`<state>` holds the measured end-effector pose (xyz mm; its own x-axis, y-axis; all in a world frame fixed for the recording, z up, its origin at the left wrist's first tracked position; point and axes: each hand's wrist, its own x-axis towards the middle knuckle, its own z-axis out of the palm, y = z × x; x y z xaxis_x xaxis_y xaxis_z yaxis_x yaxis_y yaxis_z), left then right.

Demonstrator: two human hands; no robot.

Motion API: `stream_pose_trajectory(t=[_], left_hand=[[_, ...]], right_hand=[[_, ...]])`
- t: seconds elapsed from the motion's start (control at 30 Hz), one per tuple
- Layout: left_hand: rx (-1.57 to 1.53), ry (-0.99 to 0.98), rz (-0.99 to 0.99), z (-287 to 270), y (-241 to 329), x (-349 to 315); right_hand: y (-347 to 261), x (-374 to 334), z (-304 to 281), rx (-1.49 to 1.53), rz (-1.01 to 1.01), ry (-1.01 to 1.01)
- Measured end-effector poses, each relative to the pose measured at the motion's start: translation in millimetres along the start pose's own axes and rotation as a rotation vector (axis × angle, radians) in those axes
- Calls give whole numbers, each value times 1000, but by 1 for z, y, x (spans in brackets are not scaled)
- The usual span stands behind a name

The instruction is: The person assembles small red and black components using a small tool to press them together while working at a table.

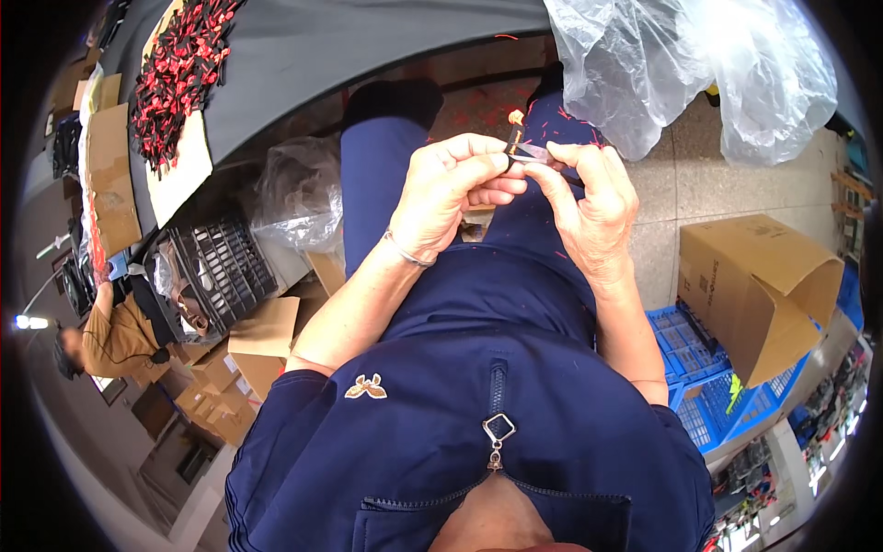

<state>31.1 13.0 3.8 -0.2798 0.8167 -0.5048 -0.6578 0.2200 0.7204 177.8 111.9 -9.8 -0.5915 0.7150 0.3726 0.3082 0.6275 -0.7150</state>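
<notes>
Above my lap, my left hand (451,189) pinches a small black strip (516,140) with orange marks on it and a yellow-orange tip. Close against it, my right hand (593,198) holds a small pointed metal blade (532,152) between thumb and fingers. The blade touches or nearly touches the strip; the fingers hide most of its handle. Short red thread scraps (575,124) lie scattered over my dark blue trousers. A heap of small black and red pieces (184,78) lies on the table at the far left.
The dark table (313,46) runs along the far side. Clear plastic bags hang at the far right (635,74) and left (299,189). A cardboard box (736,285) stands on blue crates (681,345) at right. Another person (124,331) works at left near a black crate (225,276).
</notes>
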Motion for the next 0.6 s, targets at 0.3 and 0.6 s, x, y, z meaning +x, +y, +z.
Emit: stream_pose_trajectory(t=[0.3, 0.6], left_hand=[[68, 26, -48, -4, 1, 2], [434, 113, 94, 3, -9, 2]], right_hand=[[1, 1, 0, 85, 34, 27], [4, 5, 13, 669, 595, 5]])
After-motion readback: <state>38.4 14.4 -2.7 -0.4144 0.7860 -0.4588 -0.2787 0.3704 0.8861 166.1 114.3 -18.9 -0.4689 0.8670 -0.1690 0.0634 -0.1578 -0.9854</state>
